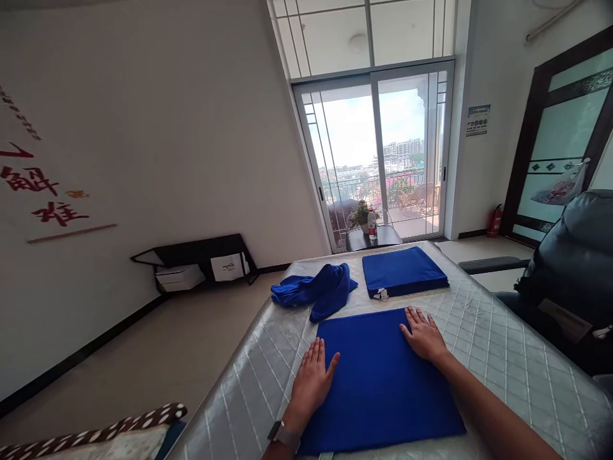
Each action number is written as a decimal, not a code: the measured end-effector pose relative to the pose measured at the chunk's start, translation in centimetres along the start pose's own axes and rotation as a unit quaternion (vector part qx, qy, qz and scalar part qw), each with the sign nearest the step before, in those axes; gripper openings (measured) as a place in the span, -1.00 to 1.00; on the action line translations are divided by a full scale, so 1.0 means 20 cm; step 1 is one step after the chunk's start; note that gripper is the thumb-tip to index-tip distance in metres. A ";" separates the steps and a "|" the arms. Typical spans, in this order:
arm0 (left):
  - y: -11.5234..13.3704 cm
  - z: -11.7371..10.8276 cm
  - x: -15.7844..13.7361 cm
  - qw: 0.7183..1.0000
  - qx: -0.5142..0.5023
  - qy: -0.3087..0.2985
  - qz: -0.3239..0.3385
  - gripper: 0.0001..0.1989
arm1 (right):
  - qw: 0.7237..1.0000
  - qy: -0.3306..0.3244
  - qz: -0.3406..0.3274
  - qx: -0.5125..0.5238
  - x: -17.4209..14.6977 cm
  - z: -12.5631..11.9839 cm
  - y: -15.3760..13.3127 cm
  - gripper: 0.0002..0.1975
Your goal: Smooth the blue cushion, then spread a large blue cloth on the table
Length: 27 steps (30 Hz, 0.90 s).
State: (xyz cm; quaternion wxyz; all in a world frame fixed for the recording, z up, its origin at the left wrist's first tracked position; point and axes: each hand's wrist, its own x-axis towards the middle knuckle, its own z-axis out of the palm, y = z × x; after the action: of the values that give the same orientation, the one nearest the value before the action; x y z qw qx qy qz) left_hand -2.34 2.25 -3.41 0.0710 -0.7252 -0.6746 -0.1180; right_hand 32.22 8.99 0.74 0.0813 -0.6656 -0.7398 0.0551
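A folded blue towel (378, 383) lies flat on the silver quilted bed surface (507, 345) in front of me. My left hand (312, 378) rests palm down on the towel's left edge, fingers apart, a watch on the wrist. My right hand (424, 333) presses flat on the towel's far right corner, fingers spread. Neither hand grips anything. Beyond the towel sits a neat stack of folded blue towels (403, 271), and to its left a crumpled heap of blue towels (317, 289).
A dark armchair (575, 268) stands close on the right. A small round table with a plant and a bottle (372, 225) stands before the sliding glass door (378, 160). A low black shelf (196, 262) lines the left wall. A patterned cushion (100, 437) lies at bottom left.
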 end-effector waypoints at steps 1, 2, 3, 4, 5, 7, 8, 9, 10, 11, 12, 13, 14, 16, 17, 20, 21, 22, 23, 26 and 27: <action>0.01 -0.01 0.00 1.000 0.010 0.000 -0.008 -0.17 | 1.000 -0.002 0.001 0.002 0.00 0.00 0.00 -0.29; 0.02 -0.03 0.00 1.000 0.018 0.002 -0.013 -0.15 | 1.000 -0.004 0.001 0.003 0.00 -0.01 0.00 -0.29; 0.04 -0.04 0.00 1.000 0.022 0.008 -0.013 -0.15 | 1.000 -0.004 0.001 0.005 -0.01 -0.01 0.00 -0.29; 0.07 -0.06 0.00 1.000 0.022 0.013 -0.004 -0.17 | 1.000 -0.004 0.001 0.006 -0.01 -0.01 0.00 -0.29; 0.12 -0.07 0.01 1.000 0.016 0.014 0.011 -0.20 | 1.000 -0.003 0.000 0.009 -0.01 -0.01 0.00 -0.29; 0.26 -0.10 0.03 0.998 -0.006 -0.001 0.057 -0.25 | 1.000 0.002 -0.002 0.013 -0.01 -0.01 0.01 -0.29; 0.34 -0.11 0.04 0.996 -0.019 -0.014 0.082 -0.26 | 1.000 0.004 -0.004 0.016 -0.01 -0.01 0.01 -0.30; 0.44 -0.12 0.06 0.993 -0.033 -0.026 0.108 -0.27 | 1.000 0.006 -0.005 0.017 -0.01 -0.01 0.01 -0.30; 0.54 -0.13 0.09 0.989 -0.046 -0.034 0.135 -0.28 | 1.000 0.008 -0.005 0.017 -0.01 -0.01 0.01 -0.30; 0.64 -0.14 0.12 0.985 -0.060 -0.035 0.158 -0.29 | 1.000 0.009 -0.007 0.017 -0.01 -0.01 0.02 -0.30; 0.74 -0.14 0.17 0.981 -0.075 -0.035 0.178 -0.30 | 1.000 0.009 -0.009 0.016 -0.01 -0.01 0.02 -0.30; 0.83 -0.15 0.21 0.977 -0.090 -0.036 0.190 -0.31 | 1.000 0.008 -0.013 0.015 -0.02 -0.01 0.02 -0.31; 0.92 -0.14 0.26 0.974 -0.107 -0.041 0.196 -0.30 | 1.000 0.006 -0.018 0.012 -0.02 -0.01 0.03 -0.32; 1.07 -0.12 0.35 0.968 -0.149 -0.054 0.197 -0.28 | 0.999 0.001 -0.032 0.000 -0.02 0.00 0.04 -0.36; 1.12 -0.11 0.40 0.965 -0.164 -0.061 0.198 -0.27 | 0.999 -0.001 -0.038 -0.007 -0.02 0.00 0.04 -0.36; 1.21 -0.06 0.48 0.961 -0.181 -0.070 0.196 -0.27 | 0.999 -0.002 -0.046 -0.020 -0.02 0.01 0.05 -0.34; 1.22 -0.04 0.49 0.962 -0.181 -0.069 0.193 -0.27 | 0.999 -0.002 -0.047 -0.020 -0.02 0.02 0.05 -0.34; 1.21 -0.02 0.49 0.963 -0.179 -0.066 0.188 -0.26 | 0.999 -0.002 -0.046 -0.019 -0.02 0.02 0.05 -0.34; 1.20 -0.01 0.49 0.965 -0.176 -0.065 0.181 -0.26 | 0.999 -0.002 -0.045 -0.017 -0.01 0.02 0.05 -0.35; 1.10 0.01 0.47 0.973 -0.161 -0.059 0.156 -0.24 | 1.000 0.003 -0.028 -0.006 0.00 0.02 0.04 -0.37; 1.05 0.01 0.46 0.976 -0.149 -0.055 0.146 -0.23 | 1.000 0.005 -0.020 0.000 0.00 0.02 0.04 -0.36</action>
State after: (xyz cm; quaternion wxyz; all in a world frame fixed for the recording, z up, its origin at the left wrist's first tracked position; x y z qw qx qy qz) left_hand 19.22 9.41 0.12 -0.0590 -0.8240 -0.5387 -0.1655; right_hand 32.87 9.11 0.14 0.0859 -0.6511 -0.7524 0.0502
